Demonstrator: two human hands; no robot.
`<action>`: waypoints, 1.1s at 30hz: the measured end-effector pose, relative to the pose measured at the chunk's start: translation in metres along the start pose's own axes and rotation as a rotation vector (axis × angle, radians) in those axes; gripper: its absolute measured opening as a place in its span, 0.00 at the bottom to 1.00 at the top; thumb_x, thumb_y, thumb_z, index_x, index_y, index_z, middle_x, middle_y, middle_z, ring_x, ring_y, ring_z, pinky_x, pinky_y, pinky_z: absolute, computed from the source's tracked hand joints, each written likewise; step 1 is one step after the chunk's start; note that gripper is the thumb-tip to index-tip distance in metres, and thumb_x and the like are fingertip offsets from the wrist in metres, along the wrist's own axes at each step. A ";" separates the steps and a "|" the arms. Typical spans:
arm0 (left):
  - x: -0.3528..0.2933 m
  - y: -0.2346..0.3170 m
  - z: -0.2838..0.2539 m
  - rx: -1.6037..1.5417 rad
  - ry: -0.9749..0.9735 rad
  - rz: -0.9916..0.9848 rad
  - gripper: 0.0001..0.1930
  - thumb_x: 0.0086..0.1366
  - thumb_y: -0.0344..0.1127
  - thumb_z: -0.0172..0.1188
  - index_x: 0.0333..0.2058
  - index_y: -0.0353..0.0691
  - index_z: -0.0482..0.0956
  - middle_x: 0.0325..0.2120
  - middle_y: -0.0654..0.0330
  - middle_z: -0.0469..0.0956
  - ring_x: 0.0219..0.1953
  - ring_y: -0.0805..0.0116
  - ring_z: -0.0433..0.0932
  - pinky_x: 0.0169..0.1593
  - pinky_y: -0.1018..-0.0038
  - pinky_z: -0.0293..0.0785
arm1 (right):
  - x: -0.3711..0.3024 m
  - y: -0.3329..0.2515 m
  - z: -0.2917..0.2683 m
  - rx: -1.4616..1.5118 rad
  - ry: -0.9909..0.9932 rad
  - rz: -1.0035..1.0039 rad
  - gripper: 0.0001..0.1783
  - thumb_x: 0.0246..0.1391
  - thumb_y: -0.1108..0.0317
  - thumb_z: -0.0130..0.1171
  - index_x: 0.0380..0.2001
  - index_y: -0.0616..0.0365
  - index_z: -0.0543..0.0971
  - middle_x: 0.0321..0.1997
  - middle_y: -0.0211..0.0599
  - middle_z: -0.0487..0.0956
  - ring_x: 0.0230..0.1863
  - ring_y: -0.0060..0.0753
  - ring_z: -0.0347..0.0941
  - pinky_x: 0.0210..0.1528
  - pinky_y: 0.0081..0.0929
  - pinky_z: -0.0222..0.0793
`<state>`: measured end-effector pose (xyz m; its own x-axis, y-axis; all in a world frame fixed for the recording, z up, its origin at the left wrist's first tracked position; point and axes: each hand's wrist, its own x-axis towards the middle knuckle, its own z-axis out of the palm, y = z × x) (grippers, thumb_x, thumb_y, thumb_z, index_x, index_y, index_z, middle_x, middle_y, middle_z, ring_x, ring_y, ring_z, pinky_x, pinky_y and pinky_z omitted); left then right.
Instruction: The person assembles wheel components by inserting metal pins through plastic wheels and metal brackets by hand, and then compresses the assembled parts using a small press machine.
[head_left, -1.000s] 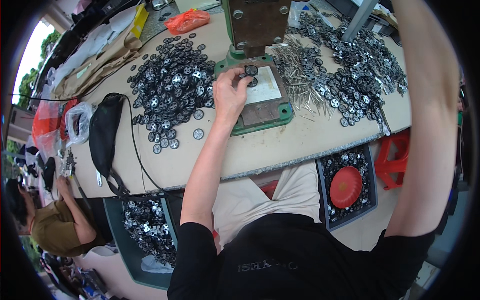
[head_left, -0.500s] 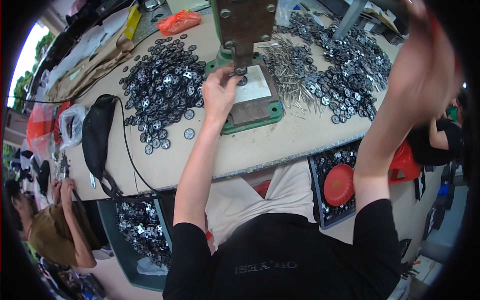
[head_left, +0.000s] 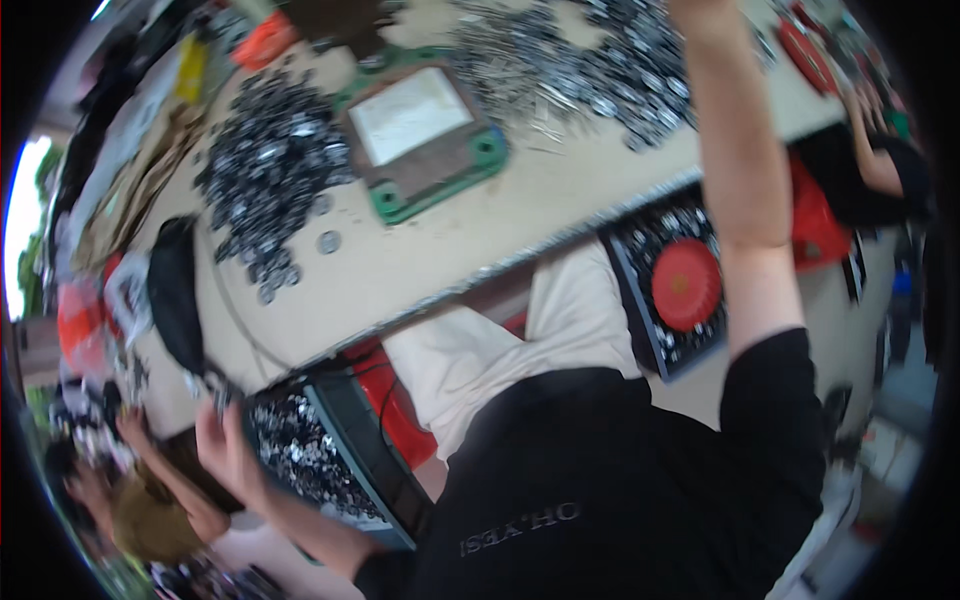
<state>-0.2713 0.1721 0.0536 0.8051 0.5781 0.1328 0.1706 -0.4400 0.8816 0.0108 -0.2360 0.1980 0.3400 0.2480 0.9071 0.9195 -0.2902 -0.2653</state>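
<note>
My left hand (head_left: 228,452) is raised at the lower left, over the edge of a green bin (head_left: 335,440) of shiny metal pieces (head_left: 290,445). Motion smears its fingers, so whether it holds anything is unclear. My right arm stretches far up across the table, and the right hand (head_left: 705,15) is cut off by the top edge, its fingers hidden. It is nearest the heap of small dark metal parts (head_left: 640,90). Between the hands stands a green-based press (head_left: 400,205), a white plate (head_left: 412,115) on its bed. I see no wheel on that plate.
Small black wheels (head_left: 275,150) lie heaped left of the press, thin metal pins (head_left: 510,70) to its right. A black pouch (head_left: 175,290) rests at the table's left. A red round lid (head_left: 686,284) sits in a grey bin (head_left: 655,345). Co-workers (head_left: 150,510) are at both sides.
My left hand has left the press and swung down to the lower left. The wheels by its fingers there are gone from the plate. My right arm has shifted, and the whole view has turned.
</note>
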 end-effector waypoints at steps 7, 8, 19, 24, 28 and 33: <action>-0.078 -0.076 -0.128 1.005 -0.174 -0.181 0.24 0.50 0.47 0.64 0.44 0.40 0.76 0.38 0.47 0.76 0.40 0.56 0.76 0.48 0.69 0.67 | -0.220 -0.007 0.022 -0.116 0.170 0.597 0.05 0.47 0.75 0.54 0.30 0.58 0.77 0.29 0.33 0.74 0.25 0.20 0.69 0.26 0.17 0.65; -0.066 -0.073 -0.114 0.967 -0.158 -0.083 0.25 0.51 0.45 0.64 0.43 0.34 0.75 0.38 0.45 0.76 0.41 0.55 0.75 0.47 0.69 0.67 | -0.239 -0.008 0.033 -0.106 0.204 0.659 0.05 0.46 0.75 0.54 0.30 0.57 0.77 0.30 0.33 0.74 0.26 0.22 0.70 0.27 0.18 0.65; 0.011 0.082 0.094 0.725 -0.949 0.898 0.28 0.58 0.46 0.54 0.52 0.33 0.65 0.51 0.45 0.65 0.55 0.49 0.63 0.55 0.60 0.59 | -0.259 -0.007 0.050 -0.581 0.317 0.284 0.06 0.37 0.72 0.57 0.25 0.54 0.74 0.32 0.32 0.72 0.34 0.35 0.70 0.34 0.29 0.67; -0.022 0.060 0.180 0.447 -0.919 1.129 0.29 0.50 0.30 0.63 0.52 0.34 0.65 0.53 0.43 0.63 0.55 0.48 0.61 0.56 0.61 0.58 | -0.260 -0.007 0.060 -0.601 0.372 0.312 0.05 0.39 0.72 0.57 0.25 0.54 0.74 0.33 0.33 0.70 0.35 0.35 0.69 0.35 0.29 0.67; -0.038 0.030 0.255 0.662 -0.521 1.379 0.41 0.49 0.42 0.64 0.59 0.37 0.53 0.58 0.45 0.55 0.60 0.50 0.54 0.56 0.59 0.55 | -0.259 -0.007 0.059 -0.524 0.410 0.324 0.05 0.40 0.69 0.56 0.24 0.55 0.73 0.31 0.34 0.69 0.36 0.37 0.67 0.37 0.32 0.65; -0.056 0.040 0.283 1.007 -0.240 1.351 0.43 0.51 0.47 0.61 0.61 0.40 0.48 0.60 0.49 0.52 0.62 0.52 0.50 0.53 0.59 0.57 | -0.272 -0.021 0.048 -0.317 0.667 0.419 0.06 0.38 0.70 0.55 0.25 0.53 0.74 0.35 0.35 0.68 0.41 0.39 0.66 0.42 0.35 0.63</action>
<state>-0.1485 -0.0725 -0.0465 0.7130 -0.6124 0.3415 -0.4666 -0.7779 -0.4208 -0.0911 -0.2528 -0.0593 0.3606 -0.5060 0.7835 0.6112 -0.5064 -0.6083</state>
